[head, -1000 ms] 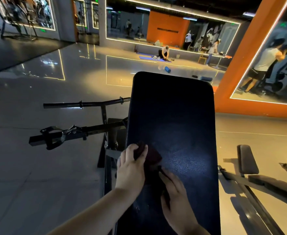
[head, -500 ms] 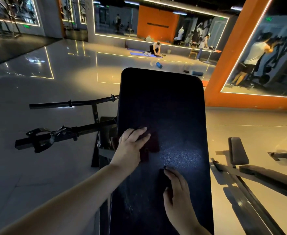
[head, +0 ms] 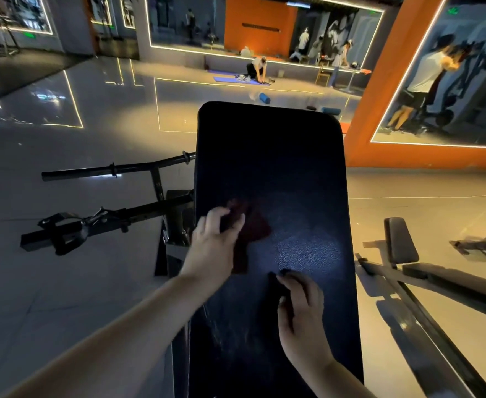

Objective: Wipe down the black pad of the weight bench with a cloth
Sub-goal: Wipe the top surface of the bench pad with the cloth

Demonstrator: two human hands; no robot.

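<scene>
The cloth [head: 254,228] lies on the pad [head: 270,168] near its left edge, about midway along; the left hand [head: 213,245] sits on the cloth's left part, fingers curled over it; the right hand [head: 302,314] rests on the pad nearer and further right. Left of the pad a bar [head: 115,169] lies behind a frame arm [head: 138,214]; right of it stands a second bench [head: 399,239]; beyond the far edge a roller [head: 264,98] lies on the floor, a mat [head: 230,79] behind it.

Dim gym; glare patch on pad [head: 308,254]; wide-angle edge warp.
</scene>
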